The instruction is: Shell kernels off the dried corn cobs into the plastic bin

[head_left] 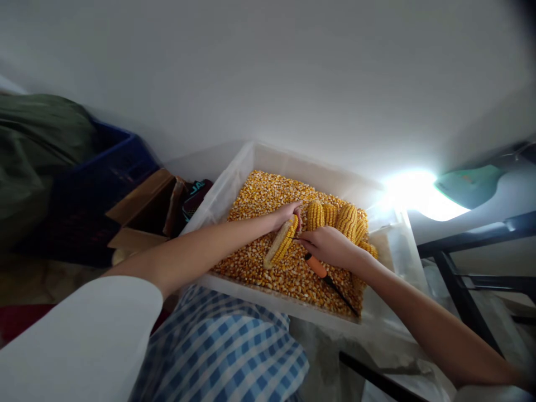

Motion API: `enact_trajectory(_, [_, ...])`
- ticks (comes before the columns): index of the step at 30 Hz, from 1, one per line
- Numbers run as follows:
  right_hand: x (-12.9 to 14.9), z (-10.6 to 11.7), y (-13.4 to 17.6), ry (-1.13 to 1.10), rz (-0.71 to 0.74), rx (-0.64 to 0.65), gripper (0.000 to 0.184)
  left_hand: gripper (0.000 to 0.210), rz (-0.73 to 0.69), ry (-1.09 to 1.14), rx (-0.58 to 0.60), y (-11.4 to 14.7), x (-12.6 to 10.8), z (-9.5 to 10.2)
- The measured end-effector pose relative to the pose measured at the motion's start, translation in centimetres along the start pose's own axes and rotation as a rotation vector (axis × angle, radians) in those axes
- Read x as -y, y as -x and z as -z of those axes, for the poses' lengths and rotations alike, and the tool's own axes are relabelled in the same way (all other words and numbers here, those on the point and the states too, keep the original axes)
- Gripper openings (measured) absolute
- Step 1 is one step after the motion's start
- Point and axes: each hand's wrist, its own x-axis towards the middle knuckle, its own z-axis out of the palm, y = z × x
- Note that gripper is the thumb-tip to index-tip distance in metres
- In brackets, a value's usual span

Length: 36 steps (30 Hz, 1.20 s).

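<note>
My left hand (288, 215) is closed round the upper end of an ear of corn (281, 245), part of which is stripped to the pale cob while yellow rows remain on its right side. My right hand (329, 244) is closed, and a thin dark pointed tool (295, 238) sticks out of its fingers against the ear; the rest of that tool is hidden. Just below the right hand, an orange-handled tool (317, 266) with a dark shaft lies on the loose corn kernels (251, 262). Several whole ears of corn (347, 220) are heaped beyond the right hand.
A translucent plastic bin (221, 187) holds the kernels and stands against the wall. Left of it are an open cardboard box (142, 209) and a blue crate (121, 162). A lit green lamp (469, 187) and a black metal frame (456, 296) are on the right.
</note>
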Motion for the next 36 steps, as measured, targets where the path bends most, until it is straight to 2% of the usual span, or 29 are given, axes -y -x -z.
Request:
enact_trajectory(11, [-0.2,0.0,0.2,-0.049,0.0,0.035,0.035,0.051,0.009,-0.09,0.018,-1.0,0.6,0.9])
enact_trajectory(18, [-0.4,-0.1,0.1,-0.031,-0.005,-0.004,0.042,0.047,-0.015,-0.037,0.073,-0.9,0.5,0.8])
enact_trajectory(22, [-0.3,-0.3,0.0,-0.026,0.02,0.006,0.041,0.049,-0.006,-0.057,0.049,-0.8,0.5,0.7])
enact_trajectory(29, [-0.1,-0.1,0.0,-0.003,-0.019,0.05,0.04,0.051,-0.049,-0.065,0.068,-1.1,0.9,0.7])
enact_trajectory(36, [-0.1,-0.4,-0.1,-0.004,-0.015,0.023,0.041,0.05,-0.043,-0.057,0.054,-0.9,0.8,0.4])
